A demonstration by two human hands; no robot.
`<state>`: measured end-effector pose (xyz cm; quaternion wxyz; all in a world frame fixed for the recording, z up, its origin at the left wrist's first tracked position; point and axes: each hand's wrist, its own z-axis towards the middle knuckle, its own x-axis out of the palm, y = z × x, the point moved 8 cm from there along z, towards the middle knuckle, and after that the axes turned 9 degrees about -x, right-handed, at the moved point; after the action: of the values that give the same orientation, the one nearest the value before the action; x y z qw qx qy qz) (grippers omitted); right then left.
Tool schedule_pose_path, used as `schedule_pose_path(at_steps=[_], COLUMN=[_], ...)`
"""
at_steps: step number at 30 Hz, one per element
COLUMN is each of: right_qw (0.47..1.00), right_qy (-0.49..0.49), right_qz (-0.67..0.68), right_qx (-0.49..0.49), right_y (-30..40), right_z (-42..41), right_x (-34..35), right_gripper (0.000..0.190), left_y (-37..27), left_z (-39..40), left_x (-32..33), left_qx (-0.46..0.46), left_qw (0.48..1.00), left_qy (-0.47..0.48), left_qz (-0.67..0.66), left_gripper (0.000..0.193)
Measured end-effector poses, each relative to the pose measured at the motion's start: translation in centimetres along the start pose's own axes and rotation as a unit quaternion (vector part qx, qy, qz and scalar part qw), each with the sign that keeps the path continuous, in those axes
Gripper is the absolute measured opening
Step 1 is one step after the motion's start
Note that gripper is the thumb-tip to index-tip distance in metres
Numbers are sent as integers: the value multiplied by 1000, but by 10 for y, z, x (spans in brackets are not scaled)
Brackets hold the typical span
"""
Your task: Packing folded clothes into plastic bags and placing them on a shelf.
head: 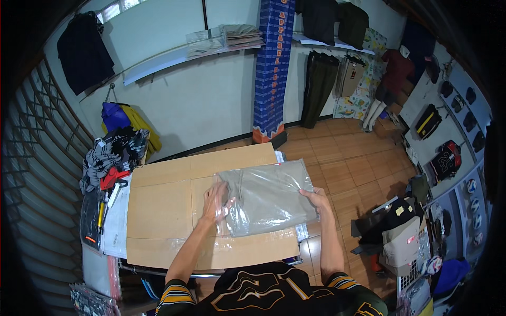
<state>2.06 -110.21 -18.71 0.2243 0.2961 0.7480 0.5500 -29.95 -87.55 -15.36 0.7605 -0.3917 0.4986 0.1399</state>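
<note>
A folded grey-beige garment in a clear plastic bag (269, 197) lies over the right part of a flattened cardboard sheet (162, 209), its right end reaching past the sheet. My left hand (216, 201) is at the bag's left end, fingers spread and partly behind or inside the clear plastic; whether it grips the film is unclear. At the bag's right edge, my right hand (316, 198) pinches the plastic and garment between thumb and fingers.
Left of the cardboard lie a yellow-handled cutter (101, 215), a red tool (114, 177) and a pile of patterned cloth (106, 158). A blue column (272, 75) stands beyond. Stacked garments (401, 241) stand at right, above a tiled floor (355, 173).
</note>
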Motion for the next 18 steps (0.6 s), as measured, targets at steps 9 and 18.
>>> schedule_pose_path(at_steps=[9, 18], right_qw=[993, 977], right_qy=[-48, -65], right_qz=[11, 12], right_qx=[-109, -203], right_y=[19, 134], right_z=[7, -44], right_x=[-56, -139], right_gripper=[18, 12], left_y=[1, -13], left_z=[-1, 0], left_x=[2, -9], left_qx=[2, -11], left_qw=[999, 999], left_qy=[-30, -45], left_qz=[31, 12], left_gripper=[72, 66])
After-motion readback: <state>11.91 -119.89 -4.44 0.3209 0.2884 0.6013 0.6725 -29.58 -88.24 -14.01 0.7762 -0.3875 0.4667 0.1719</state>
